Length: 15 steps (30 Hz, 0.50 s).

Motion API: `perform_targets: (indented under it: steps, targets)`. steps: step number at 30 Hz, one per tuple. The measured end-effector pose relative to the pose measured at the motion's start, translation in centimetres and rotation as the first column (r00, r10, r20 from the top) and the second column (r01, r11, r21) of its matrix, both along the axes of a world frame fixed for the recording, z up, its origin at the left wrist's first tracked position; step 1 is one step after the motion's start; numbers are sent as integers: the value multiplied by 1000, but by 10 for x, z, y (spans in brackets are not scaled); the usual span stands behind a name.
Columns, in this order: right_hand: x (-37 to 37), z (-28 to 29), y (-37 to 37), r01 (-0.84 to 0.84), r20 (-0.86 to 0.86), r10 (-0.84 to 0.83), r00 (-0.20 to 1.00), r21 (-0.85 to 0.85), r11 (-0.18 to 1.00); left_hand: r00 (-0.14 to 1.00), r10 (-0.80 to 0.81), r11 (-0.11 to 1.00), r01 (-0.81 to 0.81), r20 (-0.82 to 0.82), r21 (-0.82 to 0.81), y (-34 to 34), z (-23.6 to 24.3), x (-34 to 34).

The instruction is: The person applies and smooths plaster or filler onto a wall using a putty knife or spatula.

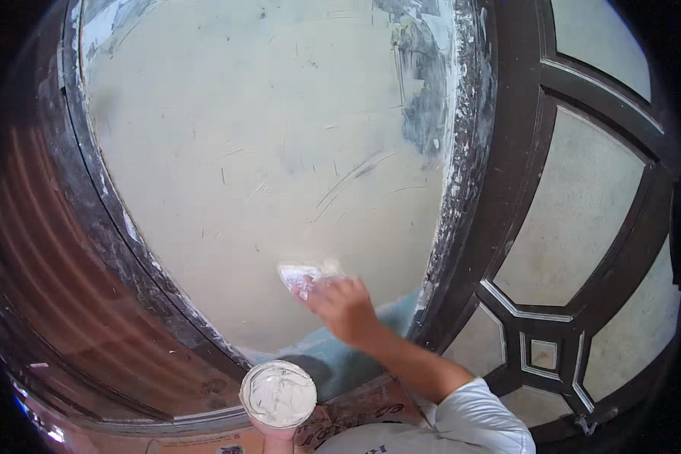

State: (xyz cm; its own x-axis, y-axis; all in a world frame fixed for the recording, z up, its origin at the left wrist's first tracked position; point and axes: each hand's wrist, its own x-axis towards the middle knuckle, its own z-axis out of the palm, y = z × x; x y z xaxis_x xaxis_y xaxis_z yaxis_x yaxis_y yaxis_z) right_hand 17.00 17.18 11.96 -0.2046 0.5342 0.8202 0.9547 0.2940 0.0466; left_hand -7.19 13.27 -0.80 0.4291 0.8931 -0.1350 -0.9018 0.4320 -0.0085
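Observation:
My right hand point(346, 304) is closed around a putty knife point(298, 275), its blade smeared white and pressed against the lower middle of the pale panel point(257, 174). The fingers cover most of the handle. Below and to the left, my left hand point(278, 440) grips a round tub point(312, 407) from underneath. White putty point(276, 392) with a swirled surface fills the tub. Most of the panel carries a cream coat with scratches and ridges. A blue-green patch point(386, 321) shows along its lower right edge, and grey-blue bare spots point(422, 113) lie at its upper right.
A dark frame point(461, 151) splashed with white runs up the panel's right side. Further right stands a dark door point(522, 151) with pale inset panels. At left is a reddish-brown ribbed surface point(76, 265). Printed cardboard point(204, 440) lies along the bottom.

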Motion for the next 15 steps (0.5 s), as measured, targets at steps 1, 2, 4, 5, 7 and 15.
perform_targets:
  steps: [1,2,4,5,7,15]
  targets:
    - [1,1,0,-7,2,7,1000,0,1000,994,13,996,-4,-107,85,-1,-2,-1]
    - [6,6,1,12,10,-12,1000,4,1000,994,19,996,-11,-106,84,-1,-2,-1]
    - [20,32,0,42,5,-43,999,142,989,987,41,945,13,-157,327,-2,4,-4]
    - [31,57,5,50,-9,-50,999,277,960,981,60,986,-30,-184,163,-3,9,-5]
    - [43,109,6,114,-34,-110,993,415,903,977,69,984,-34,-200,173,-2,10,-8]
    - [72,-92,23,226,-110,-218,970,72,971,989,14,980,16,-146,199,-2,-13,-17]
